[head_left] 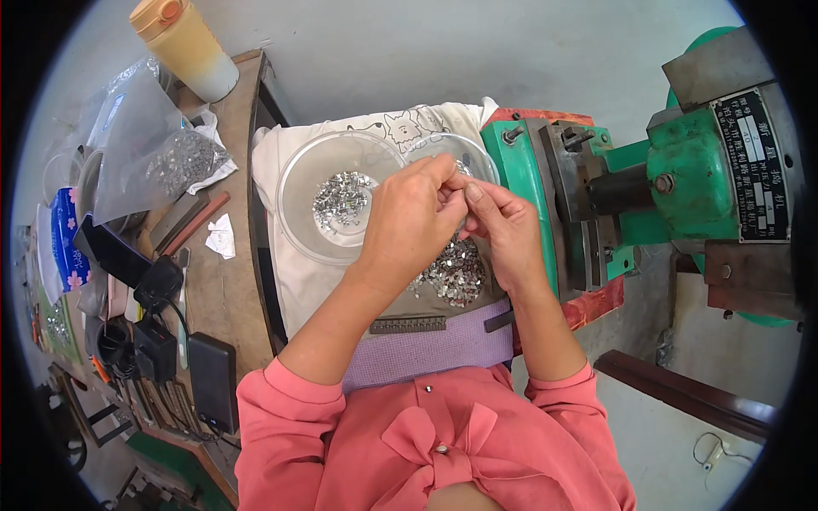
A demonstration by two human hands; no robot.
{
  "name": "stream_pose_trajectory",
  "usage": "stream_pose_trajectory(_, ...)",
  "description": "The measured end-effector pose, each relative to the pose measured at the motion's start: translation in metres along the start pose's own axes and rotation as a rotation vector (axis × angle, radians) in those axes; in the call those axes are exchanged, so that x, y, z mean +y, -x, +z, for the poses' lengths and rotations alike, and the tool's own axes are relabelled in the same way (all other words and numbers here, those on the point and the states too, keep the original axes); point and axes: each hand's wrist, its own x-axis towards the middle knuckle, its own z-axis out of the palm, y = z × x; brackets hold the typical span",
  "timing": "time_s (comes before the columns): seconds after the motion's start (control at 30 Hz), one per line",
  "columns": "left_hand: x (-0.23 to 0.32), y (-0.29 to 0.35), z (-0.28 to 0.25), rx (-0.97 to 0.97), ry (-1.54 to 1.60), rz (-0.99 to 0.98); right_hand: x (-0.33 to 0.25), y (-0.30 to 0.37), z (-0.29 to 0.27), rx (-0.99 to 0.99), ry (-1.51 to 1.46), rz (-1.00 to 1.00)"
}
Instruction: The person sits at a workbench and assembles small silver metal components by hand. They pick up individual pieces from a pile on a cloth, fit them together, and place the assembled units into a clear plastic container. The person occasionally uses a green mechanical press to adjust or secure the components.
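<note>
My left hand (407,213) and my right hand (509,230) meet over the cloth-covered surface, fingertips pinched together. Whatever small thing they hold is hidden by the fingers. Beside my left hand stands a clear plastic tub (292,209) with small shiny metal pieces (341,203) in it. A second clear tub (443,141) is partly covered by my hands. Below them lies a loose pile of small silvery metal pieces (456,277). Nearer to me, a dark strip with a row of notches (407,324) rests by a purple mat (426,351).
A green press (694,175) stands close on the right, its dark steel plate (554,196) beside my right hand. On the wooden table (223,294) at left are a plastic bag of metal bits (183,162), a yellow bottle (192,55), and a black power bank (213,379) with cables.
</note>
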Motion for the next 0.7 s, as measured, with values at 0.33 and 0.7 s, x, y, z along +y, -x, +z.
stream_pose_trajectory(0.33,0.001,0.003,0.0,-0.028,0.579,-0.155,-0.007,0.002,0.003,0.028,-0.176,0.033)
stream_pose_trajectory(0.7,0.001,0.014,-0.002,-0.022,0.488,-0.182,-0.006,0.0,0.0,0.025,-0.241,0.074)
